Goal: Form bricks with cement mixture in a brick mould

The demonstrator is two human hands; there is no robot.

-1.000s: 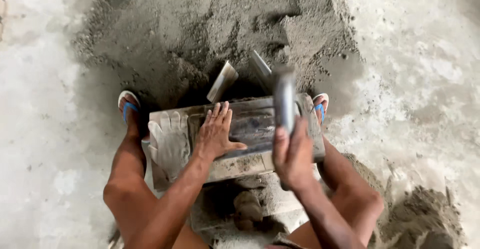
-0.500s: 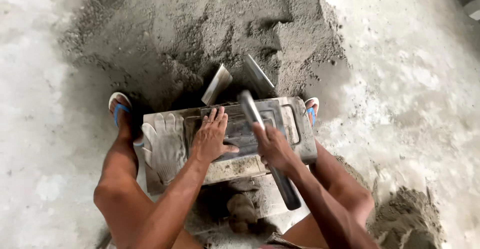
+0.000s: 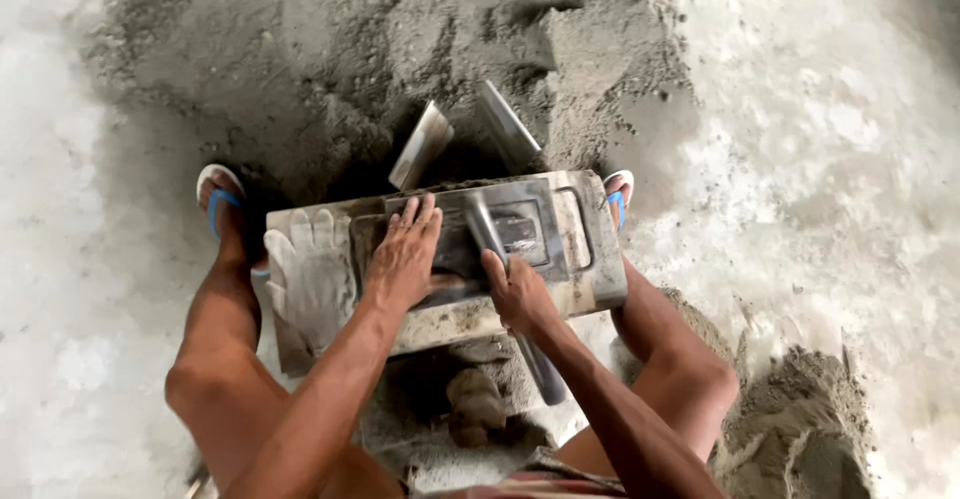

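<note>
I am looking down at a bare concrete floor (image 3: 830,159) with a big heap of grey sand (image 3: 330,49) spread across the top of the view, and the person squats over the work with a blue sandal (image 3: 218,199) planted at the far left. Just right of that foot, a pale work glove (image 3: 312,277) lies flat on the left end of the metal block mould (image 3: 600,269), out of the way and unworn, so both hands work bare. The left hand (image 3: 405,259) is spread wide and pressed palm-down on the grey fill inside the mould, which I judge steadies the frame while the other side works. Behind it, two flat metal blades (image 3: 422,145) stand stuck in the sand at the mould's far edge, within easy reach. The right hand (image 3: 518,294) is wrapped tight around a steel bar (image 3: 485,229), whose upper end rests on the fill near the middle of the mould and whose lower end points back toward the knees; that grip looks suited to tamping. At the far right, the other sandalled foot (image 3: 620,194) braces against the mould's end.
</note>
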